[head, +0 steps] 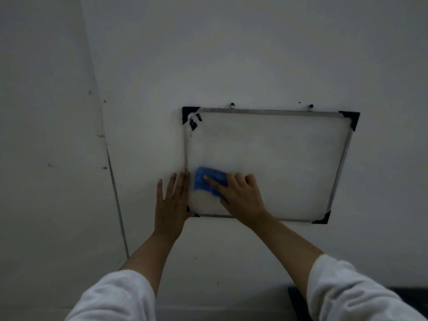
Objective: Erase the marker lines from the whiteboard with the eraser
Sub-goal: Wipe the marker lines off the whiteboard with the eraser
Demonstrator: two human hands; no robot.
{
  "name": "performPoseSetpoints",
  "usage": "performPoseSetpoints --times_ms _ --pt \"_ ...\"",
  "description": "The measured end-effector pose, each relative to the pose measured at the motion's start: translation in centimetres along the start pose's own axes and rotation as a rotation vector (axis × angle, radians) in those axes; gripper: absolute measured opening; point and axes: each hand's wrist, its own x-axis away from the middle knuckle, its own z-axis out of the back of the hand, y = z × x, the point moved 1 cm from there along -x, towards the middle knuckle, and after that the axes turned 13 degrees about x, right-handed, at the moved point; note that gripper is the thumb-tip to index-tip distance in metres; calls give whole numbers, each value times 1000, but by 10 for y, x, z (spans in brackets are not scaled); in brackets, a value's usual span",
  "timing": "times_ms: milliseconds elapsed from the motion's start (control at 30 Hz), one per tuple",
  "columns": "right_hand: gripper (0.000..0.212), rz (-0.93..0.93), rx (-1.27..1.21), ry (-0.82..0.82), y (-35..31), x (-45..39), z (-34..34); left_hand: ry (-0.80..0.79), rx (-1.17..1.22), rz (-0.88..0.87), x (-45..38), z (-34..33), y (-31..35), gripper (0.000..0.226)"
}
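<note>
A small whiteboard [278,158] with a metal frame and black corner caps hangs on the wall. Black marker marks [194,121] show in its top left corner; the other parts of the surface look white. My right hand [240,195] holds a blue eraser [203,180] against the board's lower left area, index finger stretched over it and the other fingers curled round its edge. My left hand [172,202] lies flat with straight fingers on the wall, touching the board's left frame near the bottom corner.
The board hangs from two small hooks [232,104] on a plain white wall. A thin vertical strip [118,205] runs down the wall to the left. A dark object [298,302] sits at the lower right edge behind my sleeve.
</note>
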Motion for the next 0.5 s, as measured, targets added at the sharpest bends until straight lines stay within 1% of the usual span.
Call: performPoseSetpoints --times_ms 100,167,200,233,300,367,433,500 --pt "72 208 2 -76 -9 59 -15 -14 -1 40 -1 1 5 117" --pt "76 332 21 -115 -1 71 -18 0 -6 46 -1 2 7 113" --pt "75 353 31 -109 6 67 -19 5 -12 49 -1 3 9 113" --pt "71 326 35 -88 15 60 -18 1 -24 53 -1 4 10 113" --pt "64 166 30 -40 32 44 -16 -13 -50 65 0 5 11 116" --pt "63 42 8 -19 38 37 -14 -9 -61 31 0 6 12 114" --pt "67 -11 -20 -28 32 42 -12 4 -90 -105 -2 5 16 101" --pt "70 4 -55 -58 21 56 -12 15 -134 -222 -3 5 23 85"
